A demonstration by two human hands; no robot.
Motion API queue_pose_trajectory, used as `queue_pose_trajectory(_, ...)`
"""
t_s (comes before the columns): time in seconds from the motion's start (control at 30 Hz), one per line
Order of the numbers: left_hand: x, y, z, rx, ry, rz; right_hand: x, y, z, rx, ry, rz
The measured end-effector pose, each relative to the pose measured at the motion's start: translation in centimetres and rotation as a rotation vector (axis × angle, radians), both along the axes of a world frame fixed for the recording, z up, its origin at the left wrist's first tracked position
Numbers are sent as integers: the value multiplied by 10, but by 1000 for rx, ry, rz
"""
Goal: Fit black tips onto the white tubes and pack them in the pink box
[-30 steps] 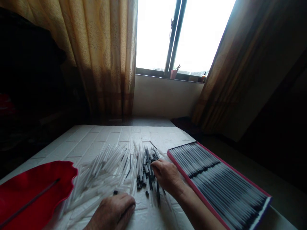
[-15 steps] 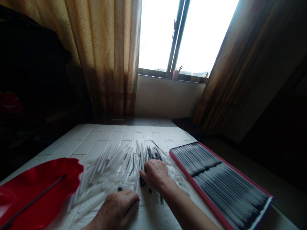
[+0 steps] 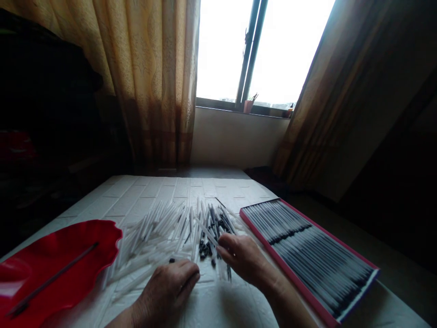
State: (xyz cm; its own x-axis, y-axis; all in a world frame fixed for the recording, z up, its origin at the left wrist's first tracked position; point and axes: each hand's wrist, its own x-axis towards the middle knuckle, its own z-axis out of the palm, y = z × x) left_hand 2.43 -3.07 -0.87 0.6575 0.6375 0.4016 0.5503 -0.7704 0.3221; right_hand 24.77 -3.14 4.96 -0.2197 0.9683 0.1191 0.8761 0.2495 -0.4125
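Observation:
My right hand [image 3: 237,253] is closed, its fingertips pinching a pale translucent pen tube [image 3: 205,231] that slants up to the left. Beneath and beside it lie loose dark pen refills [image 3: 215,213] and small black pen caps [image 3: 205,249]. On the white table, my left hand [image 3: 172,282] rests with curled fingers; whether anything is inside them is hidden. A single black cap [image 3: 172,260] lies just beyond its knuckles. A heap of clear pen tubes [image 3: 153,232] spreads out ahead and to the left.
To the right is a red-edged tray [image 3: 256,230] packed with rows of pens [image 3: 317,259]. At left sits a red scalloped dish [image 3: 78,237] with one long dark-ended pen [image 3: 58,275] in it. A window and curtains [image 3: 160,91] stand behind the table [image 3: 136,193].
My right hand has drawn back and to the right from the refills and caps, and a pale tube now shows in its fingers. My left hand has barely moved.

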Motion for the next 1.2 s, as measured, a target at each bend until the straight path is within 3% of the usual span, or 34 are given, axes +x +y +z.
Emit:
queue_pose_trajectory(0.27,-4,-2,12,130,-80,25,20,5,-15,-126,587,166)
queue_pose_trajectory(0.43,-3,-7,18,286,-174,-13,24,11,-17,-114,709,113)
queue_pose_trajectory(0.57,-4,-3,18,504,-163,75,16,8,-19,-167,768,155)
queue_pose_trajectory(0.7,-2,2,14,467,-58,61,4,5,-22,-225,818,220)
queue_pose_trajectory(0.83,0,3,12,429,-43,57,4,7,-19,-228,816,201)
queue_pose_trajectory(0.97,0,2,11,446,-76,86,20,15,-18,-107,725,46)
queue_pose_trajectory(1.2,8,-1,5,428,-83,108,32,13,-23,13,239,-183)
